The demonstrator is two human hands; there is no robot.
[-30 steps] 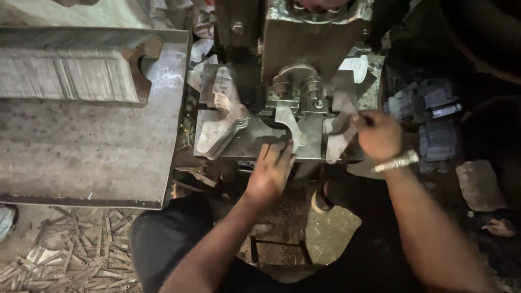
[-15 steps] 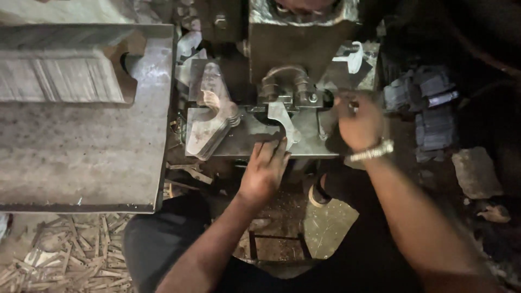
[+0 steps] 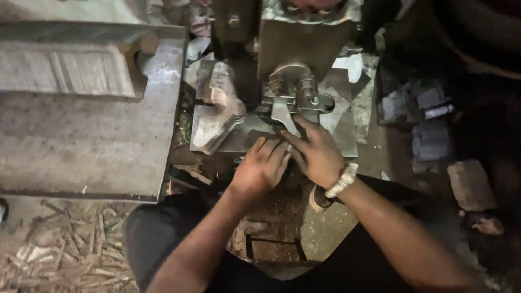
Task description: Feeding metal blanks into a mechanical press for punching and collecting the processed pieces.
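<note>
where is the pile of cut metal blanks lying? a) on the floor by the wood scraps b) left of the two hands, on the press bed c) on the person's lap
b: the pile of cut metal blanks lies on the press bed, left of the left hand and right hand.

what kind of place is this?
Probably a small metalworking shop. A heavy press machine stands over a steel bed plate, a stack of cut metal blanks lies beside it, and metal offcuts litter the floor.
</note>
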